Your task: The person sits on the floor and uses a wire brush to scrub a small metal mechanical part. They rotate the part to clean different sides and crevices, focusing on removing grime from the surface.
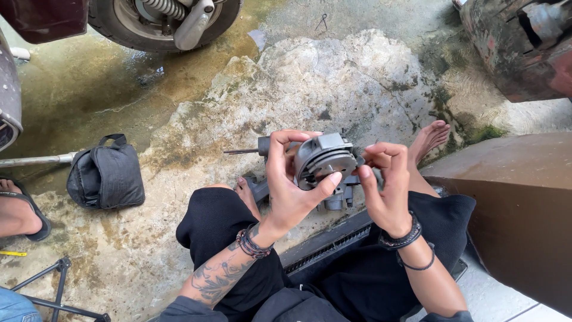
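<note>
A grey metal engine part, round with fins and a boxy top, is held up in front of me over my knees. My left hand wraps around its left side, thumb pressed on its round face. My right hand pinches its right edge with fingertips. A screwdriver with a dark handle sticks out to the left behind my left hand; who or what holds it is hidden. More grey parts show just below the held piece.
A black pouch lies on the stained concrete at left. Another person's sandalled foot is at the left edge. A scooter wheel is at the top, a brown panel at right, a metal stand bottom left.
</note>
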